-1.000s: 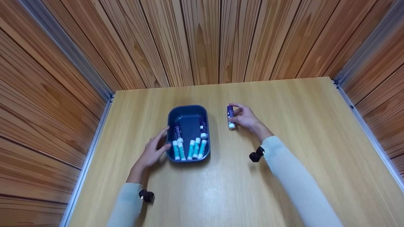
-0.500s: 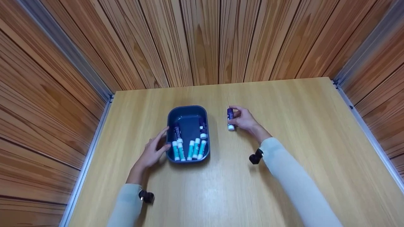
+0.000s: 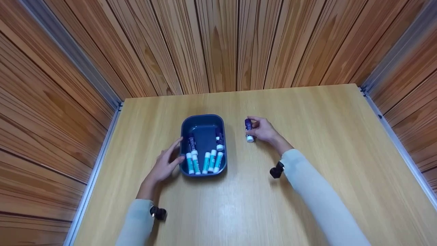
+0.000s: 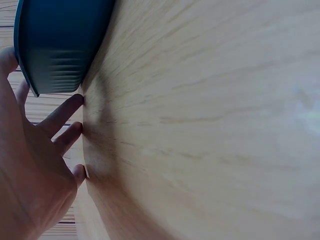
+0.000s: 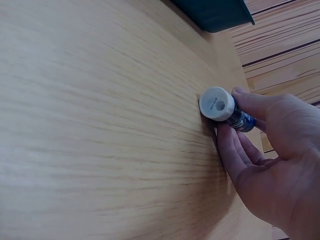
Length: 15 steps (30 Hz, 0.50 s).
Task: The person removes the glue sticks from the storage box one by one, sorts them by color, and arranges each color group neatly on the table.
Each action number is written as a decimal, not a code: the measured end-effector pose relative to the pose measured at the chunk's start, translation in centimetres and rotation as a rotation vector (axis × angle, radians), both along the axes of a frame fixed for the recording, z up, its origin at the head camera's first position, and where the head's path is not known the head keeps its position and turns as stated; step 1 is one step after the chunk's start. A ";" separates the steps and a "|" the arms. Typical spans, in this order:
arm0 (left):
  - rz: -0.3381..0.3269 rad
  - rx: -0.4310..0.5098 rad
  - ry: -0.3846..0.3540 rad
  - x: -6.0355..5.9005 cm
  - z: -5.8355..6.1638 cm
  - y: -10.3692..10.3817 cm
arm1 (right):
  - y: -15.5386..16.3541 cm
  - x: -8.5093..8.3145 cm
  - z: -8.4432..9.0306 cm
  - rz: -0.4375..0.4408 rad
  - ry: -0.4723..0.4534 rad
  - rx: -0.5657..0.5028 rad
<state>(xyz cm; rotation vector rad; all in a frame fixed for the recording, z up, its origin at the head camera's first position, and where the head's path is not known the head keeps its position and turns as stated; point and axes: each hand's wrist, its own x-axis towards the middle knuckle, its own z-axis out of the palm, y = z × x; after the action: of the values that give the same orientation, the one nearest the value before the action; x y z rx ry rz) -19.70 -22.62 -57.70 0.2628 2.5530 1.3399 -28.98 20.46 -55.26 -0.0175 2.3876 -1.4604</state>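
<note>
Evidently steadying it, the left hand (image 3: pixel 163 165) rests spread-fingered against the blue tray (image 3: pixel 202 121) of sticks, while the right hand (image 3: pixel 265 130) pinches a purple glue stick (image 3: pixel 249 129) low onto the table (image 3: pixel 307 112) beside it.

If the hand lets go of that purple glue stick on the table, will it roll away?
Probably a little. The purple glue stick is round, as its white cap shows, and it lies on its side on the smooth table, so it could roll sideways. It looks small, stiff and light, since the right hand holds it with just fingertips.
</note>
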 end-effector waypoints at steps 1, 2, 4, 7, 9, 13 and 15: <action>-0.002 0.002 0.000 0.0 0.0 0.0 | 0.0 0.0 0.0 0.001 -0.001 0.002; -0.002 0.002 0.000 0.0 0.0 0.0 | 0.0 0.1 0.1 0.004 -0.002 0.005; -0.003 0.003 0.003 0.0 0.0 0.0 | 0.0 0.1 0.3 0.010 -0.004 0.015; -0.002 0.005 0.002 0.0 0.0 -0.1 | 0.1 0.1 0.6 0.020 -0.002 0.019; -0.003 0.008 -0.002 0.0 -0.1 -0.1 | 0.1 -0.1 1.1 0.020 -0.005 0.012; -0.005 0.011 -0.002 0.0 -0.1 -0.1 | 0.3 -0.5 2.3 0.012 -0.009 -0.023; -0.002 0.008 0.001 0.0 -0.1 -0.1 | 0.3 -0.6 2.6 0.010 0.007 -0.020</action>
<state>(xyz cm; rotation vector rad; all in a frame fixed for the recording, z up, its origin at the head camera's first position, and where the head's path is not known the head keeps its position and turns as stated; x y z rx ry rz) -19.72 -22.73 -57.79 0.2679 2.5477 1.3497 -29.58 20.77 -52.63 -0.0396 2.3750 -1.4828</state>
